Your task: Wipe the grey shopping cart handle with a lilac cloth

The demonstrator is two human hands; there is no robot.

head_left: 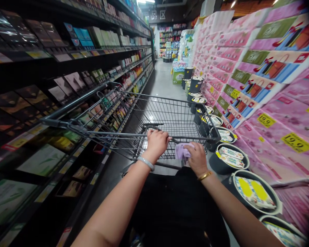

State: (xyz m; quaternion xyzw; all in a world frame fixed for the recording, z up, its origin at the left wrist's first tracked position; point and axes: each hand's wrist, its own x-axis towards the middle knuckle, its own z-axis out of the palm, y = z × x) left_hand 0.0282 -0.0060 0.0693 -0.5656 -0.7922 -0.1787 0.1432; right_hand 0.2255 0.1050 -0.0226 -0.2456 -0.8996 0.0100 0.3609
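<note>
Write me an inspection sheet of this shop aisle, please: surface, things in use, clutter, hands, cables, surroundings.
Surface: glossy grey floor
Job's things: dark metal wire shopping cart; crumpled lilac cloth-like bundle
Clutter: dark round plastic buckets in a row on the right
Hands: bare left hand curled over the cart's near rim; bare right hand holding the bundle
Cables: nothing seen
Surroundings: tall black metal stocked shelves on the left; stacked pink packs on the right

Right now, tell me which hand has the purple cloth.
The right hand, wearing the gold bracelet, holds the purple cloth; the left hand, wearing the pale bracelet, is on the cart's rim.
</note>
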